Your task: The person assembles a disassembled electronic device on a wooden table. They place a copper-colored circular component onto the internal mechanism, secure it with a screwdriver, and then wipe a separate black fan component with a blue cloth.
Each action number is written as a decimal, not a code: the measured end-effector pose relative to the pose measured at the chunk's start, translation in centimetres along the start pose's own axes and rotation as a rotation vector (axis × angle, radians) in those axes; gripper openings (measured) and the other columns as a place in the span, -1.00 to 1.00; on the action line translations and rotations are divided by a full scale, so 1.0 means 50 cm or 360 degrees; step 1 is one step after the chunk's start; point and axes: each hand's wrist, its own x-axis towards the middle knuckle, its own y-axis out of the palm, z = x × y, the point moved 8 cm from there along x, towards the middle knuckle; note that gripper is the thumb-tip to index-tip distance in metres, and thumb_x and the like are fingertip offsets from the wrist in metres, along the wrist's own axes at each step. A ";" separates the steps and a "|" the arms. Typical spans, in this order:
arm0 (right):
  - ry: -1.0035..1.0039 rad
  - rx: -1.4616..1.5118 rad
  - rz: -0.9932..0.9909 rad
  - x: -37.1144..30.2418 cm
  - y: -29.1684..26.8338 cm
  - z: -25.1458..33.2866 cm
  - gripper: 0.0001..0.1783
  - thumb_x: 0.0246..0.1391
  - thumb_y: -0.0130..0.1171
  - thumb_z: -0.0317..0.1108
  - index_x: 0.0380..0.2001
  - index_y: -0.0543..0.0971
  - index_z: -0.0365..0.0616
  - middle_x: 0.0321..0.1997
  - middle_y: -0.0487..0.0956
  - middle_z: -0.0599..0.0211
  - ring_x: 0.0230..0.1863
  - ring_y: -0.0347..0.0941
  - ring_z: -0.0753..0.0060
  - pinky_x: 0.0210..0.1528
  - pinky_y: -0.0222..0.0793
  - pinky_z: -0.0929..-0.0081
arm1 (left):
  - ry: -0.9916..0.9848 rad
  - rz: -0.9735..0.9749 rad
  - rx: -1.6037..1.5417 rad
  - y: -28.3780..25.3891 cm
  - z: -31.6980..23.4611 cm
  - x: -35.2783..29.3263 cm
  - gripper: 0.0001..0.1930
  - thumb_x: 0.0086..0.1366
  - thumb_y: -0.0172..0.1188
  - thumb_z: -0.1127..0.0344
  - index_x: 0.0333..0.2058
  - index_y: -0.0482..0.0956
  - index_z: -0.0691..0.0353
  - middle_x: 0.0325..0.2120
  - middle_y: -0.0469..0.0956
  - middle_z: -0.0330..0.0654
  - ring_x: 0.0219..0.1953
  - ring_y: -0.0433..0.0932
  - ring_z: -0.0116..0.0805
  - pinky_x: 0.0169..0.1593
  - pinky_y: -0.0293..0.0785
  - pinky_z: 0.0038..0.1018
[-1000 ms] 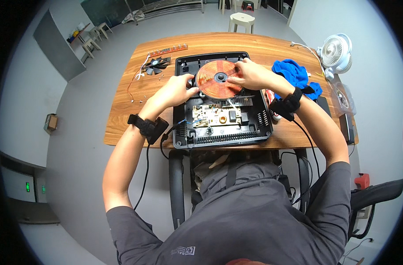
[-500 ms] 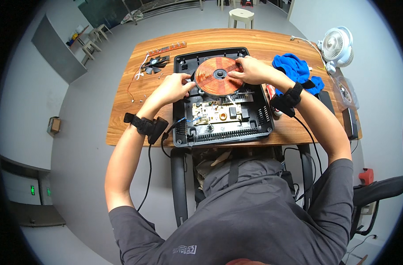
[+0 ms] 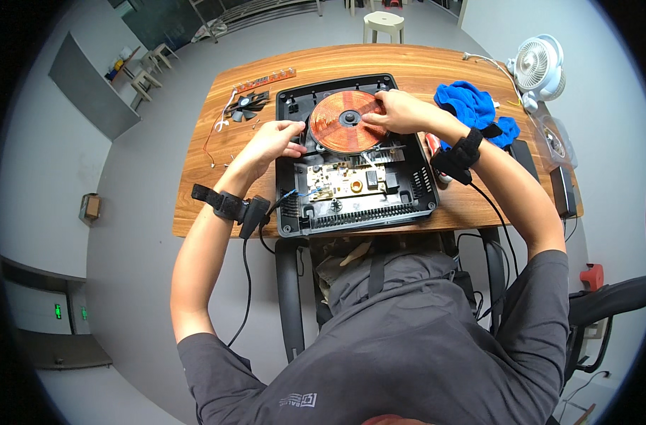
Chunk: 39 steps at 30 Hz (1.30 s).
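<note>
Pinching copper coil, right fingers at rim, left fingers parted alongside

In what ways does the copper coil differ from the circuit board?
The copper coil is round, while the circuit board is roughly rectangular. The coil is reddish-brown; the board is cream, carrying small parts. The right hand touches the coil, while the board lies untouched. Both appear within the outline of the black housing.

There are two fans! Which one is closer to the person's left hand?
The black cooling fan, lying on the table just beyond the left hand. The white caged desk fan is far right.
</note>
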 end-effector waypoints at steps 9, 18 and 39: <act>-0.0004 0.0044 0.0020 -0.002 0.000 -0.001 -0.26 0.18 0.25 0.17 -0.15 0.58 -0.52 -0.18 0.65 -0.35 -0.03 0.62 -0.20 0.06 0.52 0.09 | -0.0018 -0.0017 -0.0159 -0.009 0.017 0.012 -0.52 0.51 0.11 0.11 0.12 0.50 0.47 0.07 0.55 0.00 -0.25 0.70 -0.35 -0.16 0.65 -0.52; 0.0016 0.0161 0.0027 -0.011 -0.012 0.010 -0.28 0.23 0.21 0.16 -0.22 0.60 -0.52 -0.36 0.65 -0.28 -0.22 0.66 -0.16 -0.09 0.56 0.11 | -0.0005 -0.0050 -0.0122 -0.005 0.017 0.011 -0.58 0.49 0.13 0.20 0.14 0.53 0.42 -0.04 0.63 -0.09 -0.26 0.70 -0.39 -0.14 0.64 -0.55; -0.0072 -0.0017 0.0039 -0.015 0.010 0.006 -0.33 0.24 0.23 0.08 0.01 0.55 -0.43 -0.10 0.58 -0.35 -0.03 0.55 -0.25 0.07 0.47 0.05 | 0.0477 -0.0363 0.1111 0.028 -0.072 -0.012 -0.55 0.30 0.29 0.11 -0.01 0.66 0.40 -0.16 0.69 0.20 -0.14 0.71 -0.03 -0.01 0.58 -0.26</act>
